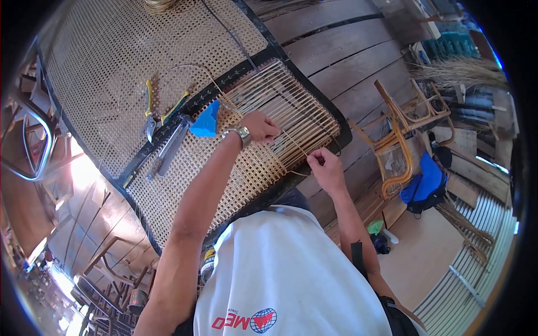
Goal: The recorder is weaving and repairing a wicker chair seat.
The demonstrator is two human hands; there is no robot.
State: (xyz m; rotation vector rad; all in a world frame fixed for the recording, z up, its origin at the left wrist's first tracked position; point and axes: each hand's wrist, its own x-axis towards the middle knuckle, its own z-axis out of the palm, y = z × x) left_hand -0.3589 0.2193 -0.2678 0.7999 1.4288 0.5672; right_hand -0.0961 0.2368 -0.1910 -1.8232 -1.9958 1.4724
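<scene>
A cane panel in a black frame lies in front of me, its left part woven into an open mesh (235, 182). Toward the right, parallel strands (316, 117) stretch across the frame with gaps between them. My left hand (261, 127), with a metal watch on the wrist, is closed over these strands, fingers curled at one end of a thin cane strand (293, 144). Near the frame's right edge, my right hand (326, 167) pinches this strand between thumb and forefinger. The left fingertips are partly hidden under the hand.
Yellow-handled pliers (148, 101), a long slim tool (168, 148) and a crumpled blue piece (205, 120) lie left of my hands. A cane coil (158, 5) sits at the far edge. Beyond the panel on the right stand a wooden chair frame (404, 131) and a blue bag (426, 182).
</scene>
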